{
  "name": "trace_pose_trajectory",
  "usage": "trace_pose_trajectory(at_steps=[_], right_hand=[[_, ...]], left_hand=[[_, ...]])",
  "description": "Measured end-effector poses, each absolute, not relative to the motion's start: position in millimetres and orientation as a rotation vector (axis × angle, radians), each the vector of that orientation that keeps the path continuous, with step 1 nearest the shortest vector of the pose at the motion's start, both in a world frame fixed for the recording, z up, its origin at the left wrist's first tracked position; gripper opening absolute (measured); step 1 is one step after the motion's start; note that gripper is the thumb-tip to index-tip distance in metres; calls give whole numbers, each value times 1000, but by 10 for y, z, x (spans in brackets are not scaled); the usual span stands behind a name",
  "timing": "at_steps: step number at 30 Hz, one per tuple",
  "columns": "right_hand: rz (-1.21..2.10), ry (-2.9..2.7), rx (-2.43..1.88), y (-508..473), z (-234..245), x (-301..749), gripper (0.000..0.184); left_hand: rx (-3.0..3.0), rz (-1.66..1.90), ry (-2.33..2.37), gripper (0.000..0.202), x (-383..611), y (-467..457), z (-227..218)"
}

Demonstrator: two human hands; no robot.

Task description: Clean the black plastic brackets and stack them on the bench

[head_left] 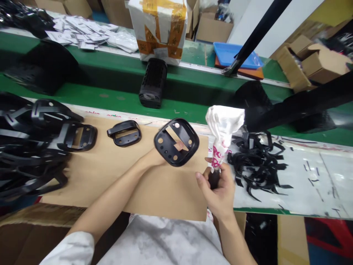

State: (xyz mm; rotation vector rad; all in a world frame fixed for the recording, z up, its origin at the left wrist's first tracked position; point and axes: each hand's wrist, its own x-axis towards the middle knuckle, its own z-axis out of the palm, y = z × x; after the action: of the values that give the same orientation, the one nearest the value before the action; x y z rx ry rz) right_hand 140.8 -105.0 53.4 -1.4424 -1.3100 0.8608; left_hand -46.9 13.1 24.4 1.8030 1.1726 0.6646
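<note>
My left hand point(154, 158) holds up a black plastic frame part point(176, 141), tilted toward me, with fingers showing through its opening. Closed around a dark handle is my right hand point(217, 187), gripping a tool point(222, 138) whose upper end is wrapped in white plastic with pink print. The tool stands upright just right of the frame part. Both are above a brown cardboard sheet point(110, 173).
A similar black part point(124, 133) lies on the cardboard, and several more are piled at the left point(33, 143). Black plastic trimmings point(256, 162) lie scattered to the right. A green conveyor point(110, 88) carries a black housing point(153, 82); boxes and a blue tray point(234, 55) stand behind.
</note>
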Motion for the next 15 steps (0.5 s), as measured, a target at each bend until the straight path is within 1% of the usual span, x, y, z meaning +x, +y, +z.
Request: trace_pose_trajectory(at_steps=[2,4,6,7,9,11,13,15], right_hand=[[910,-1359,-1456,-1001,478,1394,33],[950,-1404,-1496,-974,395,1414,26],[948,-1418,-1561,-970,310,1450,17],[935,-1402,-1595,-975,275,1466,16],[917,-1321,-1641,-983,233,1480,26],[989,-1171,-1636,-975,231,1467,35],[1183,-976,-1571,-939,262,1439,39],[1371,-787,-1475,-877,304,1416,42]], left_hand=[[1737,598,963,35,-482,141,221],[1647,485,790,33,-530,154,221],[1592,337,777,41,-607,176,246],[1577,265,796,47,-650,189,266],[1572,171,774,51,-727,212,307],[1624,195,715,44,-768,220,330],[1748,300,738,37,-756,209,318],[1918,406,863,35,-695,187,269]])
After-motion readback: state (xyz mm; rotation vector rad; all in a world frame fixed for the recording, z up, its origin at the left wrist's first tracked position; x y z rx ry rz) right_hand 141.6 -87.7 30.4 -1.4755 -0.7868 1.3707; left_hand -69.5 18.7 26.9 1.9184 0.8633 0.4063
